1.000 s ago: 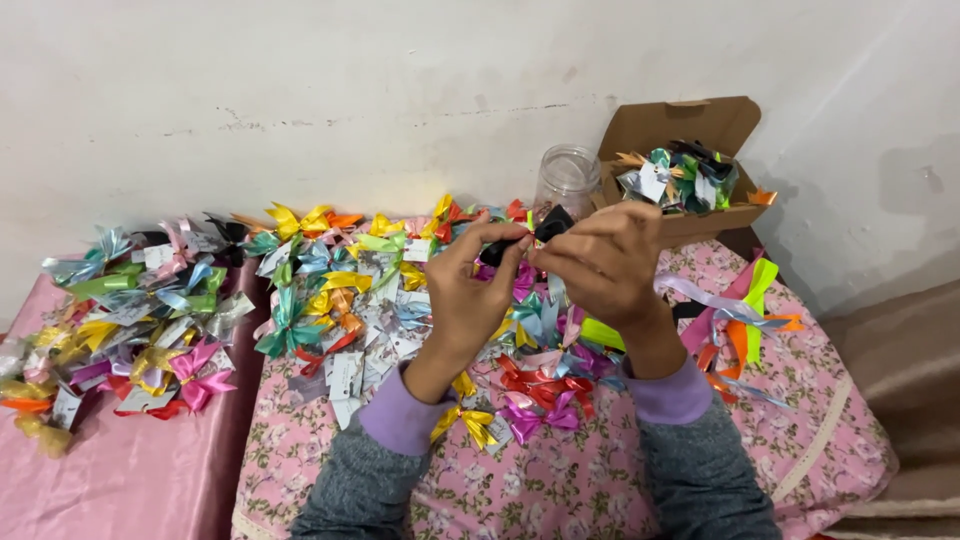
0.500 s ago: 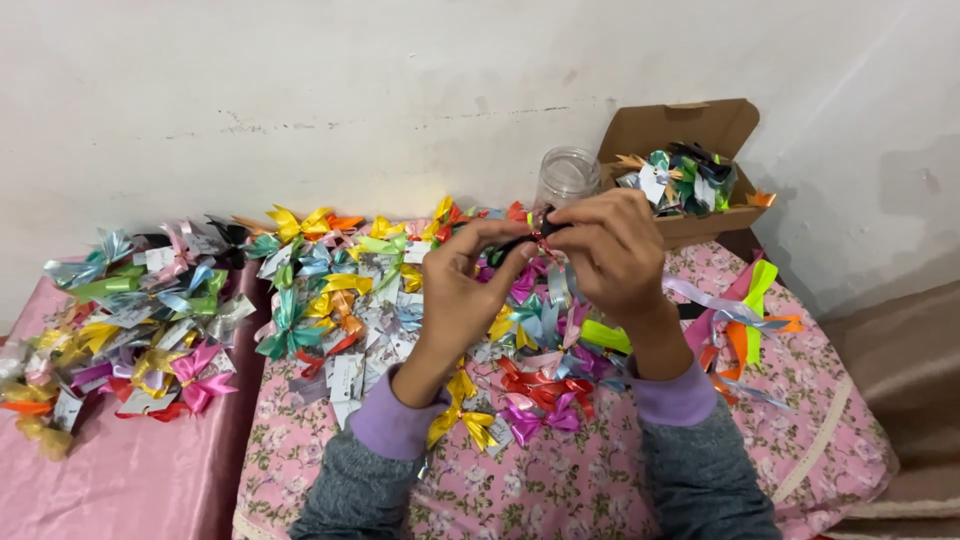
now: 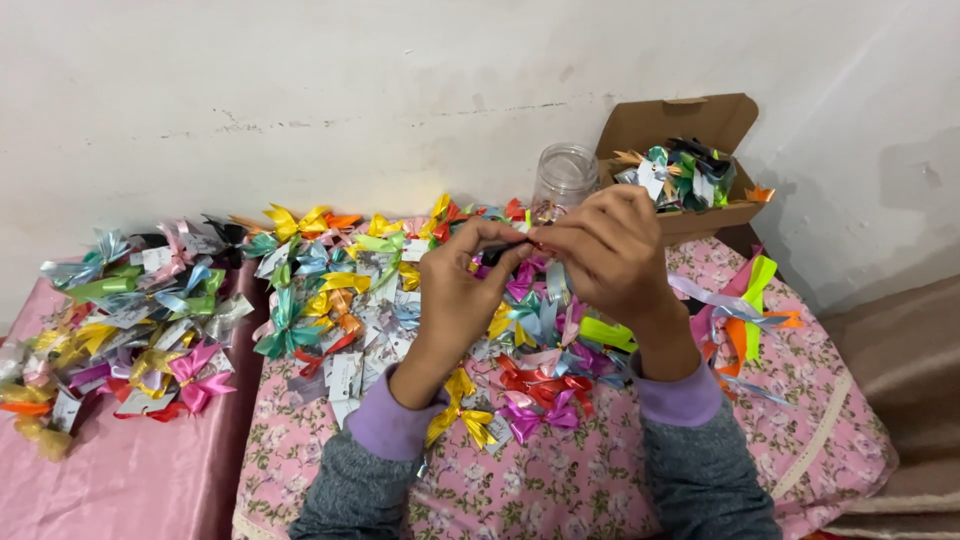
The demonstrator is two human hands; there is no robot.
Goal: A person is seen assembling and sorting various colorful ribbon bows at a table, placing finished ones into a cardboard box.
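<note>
Against a bare, scuffed white wall (image 3: 300,90): two low surfaces side by side, one under a pink floral cloth (image 3: 600,480), the other under a plain pink satin cloth (image 3: 130,480). Two hands raised over the floral cloth, meeting at the fingertips above the middle heap. Left hand (image 3: 462,290) and right hand (image 3: 600,250) both pinched narrowly on one small dark ribbon piece (image 3: 497,252), held between them in the air, well clear of the cloth; its exact shape too small to tell. Two grey sleeves with lilac cuffs (image 3: 395,425) below the wrists.

Counted where counting was possible: one clear plastic jar (image 3: 565,175) upright at the wall, just beside one open cardboard box (image 3: 690,130) with its lid flap tipped back, filled with tagged bows in green, black and teal. Ribbon bows (image 3: 330,290) spread across both cloths in dozens, far too many and too overlapped for an exact count; gold, teal, pink, red, silver and orange among them, many with small white tags. One yellow bow (image 3: 460,415) apart from the heap, just beside the left cuff. One magenta bow (image 3: 195,375) at the near edge of the satin-cloth pile. One loose cluster of longer ribbon strips (image 3: 745,310), green, lilac and orange, right of the right forearm.
</note>
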